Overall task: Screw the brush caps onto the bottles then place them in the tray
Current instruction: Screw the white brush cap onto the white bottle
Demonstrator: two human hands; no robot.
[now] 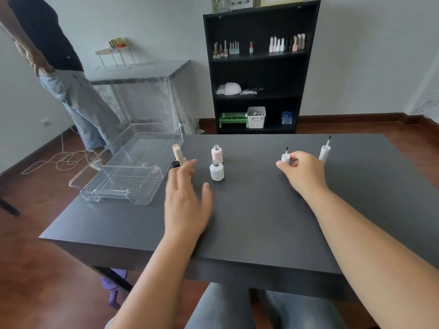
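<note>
A white bottle [217, 171] and a pale pink bottle [217, 155] stand uncapped near the table's middle. A beige capped bottle [178, 154] leans beside a small black bottle [175, 164], just right of the clear plastic tray [133, 162]. My left hand [187, 200] hovers open with spread fingers, left of the white bottle, partly hiding the black one. My right hand [303, 170] pinches a white brush cap [285, 157] that stands brush-up on the table. A tall lilac brush cap [324, 151] stands brush-up to its right.
The dark table [249, 222] has its front edge near my knees. A person stands at the far left beside a cloth-covered side table [142, 74]. A black shelf unit [259, 67] with bottles and boxes stands against the back wall. A cable lies on the floor at left.
</note>
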